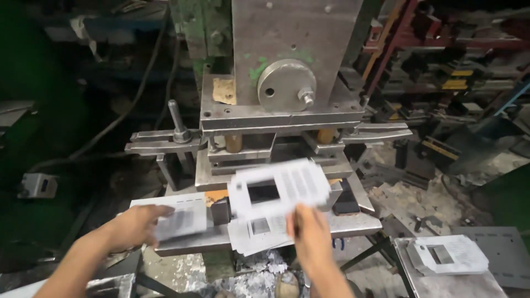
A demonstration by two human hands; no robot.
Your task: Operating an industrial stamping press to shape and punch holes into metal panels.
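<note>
Punched sheets handled at a metal press

A blurred white sheet with a cut-out window was gripped by the right hand; a printed sheet on the press surface was pinned under the flat left hand, beneath the grey press.

White printed label sheets with cut-out windows fill my view; another stack lies far right; a tan tag sticks on the press.
</note>
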